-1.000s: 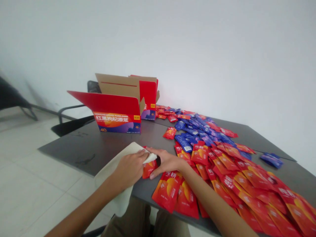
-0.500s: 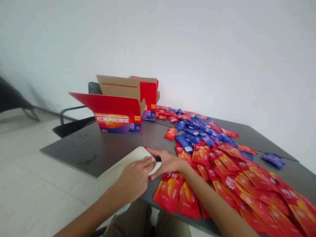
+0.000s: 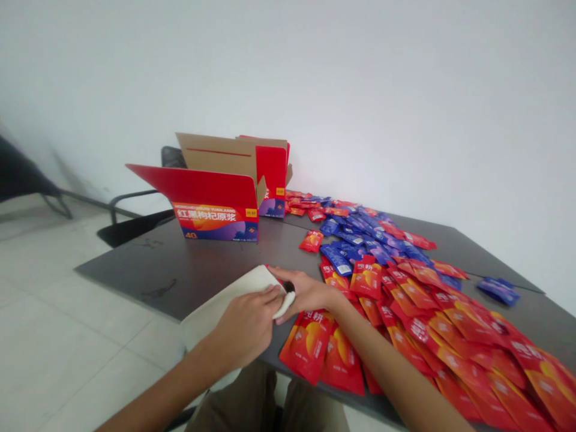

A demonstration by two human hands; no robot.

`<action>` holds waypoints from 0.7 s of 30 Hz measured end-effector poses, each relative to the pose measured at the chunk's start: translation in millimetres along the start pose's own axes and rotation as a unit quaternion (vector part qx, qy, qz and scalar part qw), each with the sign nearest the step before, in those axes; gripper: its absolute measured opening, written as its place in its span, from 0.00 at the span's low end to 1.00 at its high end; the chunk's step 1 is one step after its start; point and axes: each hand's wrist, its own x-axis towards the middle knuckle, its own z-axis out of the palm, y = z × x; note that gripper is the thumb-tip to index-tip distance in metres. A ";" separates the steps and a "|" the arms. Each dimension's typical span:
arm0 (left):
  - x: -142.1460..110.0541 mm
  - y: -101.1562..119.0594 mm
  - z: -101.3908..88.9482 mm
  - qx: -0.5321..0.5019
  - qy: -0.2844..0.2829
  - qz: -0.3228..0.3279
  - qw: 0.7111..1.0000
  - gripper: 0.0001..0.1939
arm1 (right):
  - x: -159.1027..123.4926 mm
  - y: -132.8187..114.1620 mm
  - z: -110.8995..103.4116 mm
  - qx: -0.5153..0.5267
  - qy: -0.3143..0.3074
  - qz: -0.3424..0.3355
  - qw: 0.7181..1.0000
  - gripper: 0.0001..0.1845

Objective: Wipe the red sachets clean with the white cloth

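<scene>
At the table's near edge my left hand (image 3: 249, 327) presses a white cloth (image 3: 225, 303), its fingers closed on the fabric. Part of the cloth hangs over the edge. My right hand (image 3: 302, 294) is closed around a red pouch (image 3: 274, 275), mostly hidden under the cloth and fingers; only a bit of its red edge shows. The two hands meet at the cloth's folded end. Right beside my right wrist lie red pouches (image 3: 308, 345) with an orange fruit print, spread in overlapping rows toward the right.
An open red carton (image 3: 216, 222) stands at the back left, with a second open carton (image 3: 272, 174) behind it. Blue pouches (image 3: 364, 231) and more red ones are heaped along the back of the dark table (image 3: 207, 270). A black chair (image 3: 130, 225) stands beyond the left edge.
Both hands stay at the same spot with the cloth and pouch; the left hand and cloth have shifted very slightly. The pouches and cartons lie as before.
</scene>
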 end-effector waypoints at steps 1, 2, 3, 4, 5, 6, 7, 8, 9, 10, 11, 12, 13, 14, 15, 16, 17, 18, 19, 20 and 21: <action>1.5 -3.6 -1.1 -0.002 0.003 -0.011 1.000 0.25 | 0.0 -0.6 -0.3 0.000 0.001 0.000 1.000 0.61; 3.8 -8.9 -2.4 0.000 0.004 -0.029 1.000 0.24 | -0.2 -1.3 -0.5 0.001 0.002 0.000 1.000 0.60; 6.4 -14.8 -3.8 0.004 0.003 -0.050 0.999 0.23 | -0.3 -1.8 -0.7 0.004 0.004 0.000 1.000 0.59; 8.6 -19.8 -4.8 0.008 0.001 -0.069 0.998 0.23 | -0.5 -2.0 -0.8 0.007 0.006 0.000 1.000 0.58; 10.0 -22.9 -5.4 0.012 0.000 -0.081 0.997 0.22 | -0.7 -1.9 -0.8 0.009 0.007 0.000 1.000 0.58; 10.2 -23.4 -5.2 0.013 0.000 -0.084 0.996 0.22 | -0.8 -1.6 -0.8 0.010 0.008 0.000 1.000 0.58; 9.1 -21.3 -4.4 0.013 0.001 -0.076 0.997 0.23 | -0.8 -1.1 -0.8 0.010 0.006 -0.001 1.000 0.59; 7.2 -17.2 -3.0 0.011 0.002 -0.059 0.998 0.23 | -0.7 -0.6 -0.8 0.010 0.004 -0.002 1.000 0.59; 4.9 -12.3 -1.3 0.008 0.005 -0.038 0.999 0.24 | -0.6 -0.2 -0.8 0.009 0.003 -0.005 1.000 0.59; 2.8 -7.8 0.2 0.003 0.007 -0.019 1.000 0.25 | -0.4 -0.1 -0.9 0.011 0.001 -0.008 1.000 0.60; 1.5 -4.8 1.3 -0.003 0.007 -0.004 1.000 0.25 | -0.2 -0.4 -1.1 0.013 -0.001 -0.013 1.000 0.60; 1.4 -4.0 1.8 -0.009 0.008 0.001 1.000 0.25 | -0.1 -1.1 -1.4 0.016 -0.002 -0.017 1.000 0.60; 2.4 -5.6 1.6 -0.013 0.010 -0.005 1.000 0.25 | -0.1 -2.0 -1.6 0.018 -0.003 -0.020 1.000 0.60; 4.3 -9.0 0.8 -0.013 0.013 -0.022 1.000 0.24 | -0.1 -3.0 -1.8 0.019 -0.003 -0.019 1.000 0.59; 6.7 -13.3 -0.3 -0.010 0.012 -0.042 0.999 0.24 | -0.2 -3.9 -1.8 0.020 -0.003 -0.014 1.000 0.59; 8.8 -17.2 -1.5 -0.006 0.011 -0.060 0.998 0.23 | -0.3 -4.5 -1.8 0.019 -0.001 -0.004 1.000 0.59; 10.2 -19.7 -2.5 0.000 0.010 -0.073 0.997 0.23 | -0.5 -4.6 -1.6 0.017 0.001 0.007 1.000 0.59; 10.5 -20.0 -3.1 0.004 0.010 -0.078 0.997 0.22 | -0.5 -4.4 -1.3 0.015 0.002 0.015 1.000 0.59; 9.5 -18.0 -3.1 0.006 0.009 -0.070 0.997 0.22 | -0.5 -3.8 -1.0 0.014 0.002 0.018 1.000 0.59; 7.4 -14.2 -2.5 0.006 0.009 -0.053 0.999 0.23 | -0.5 -3.0 -0.8 0.013 0.001 0.015 1.000 0.60; 4.8 -9.5 -1.5 0.004 0.009 -0.032 0.999 0.24 | -0.3 -2.3 -0.6 0.012 0.000 0.007 1.000 0.60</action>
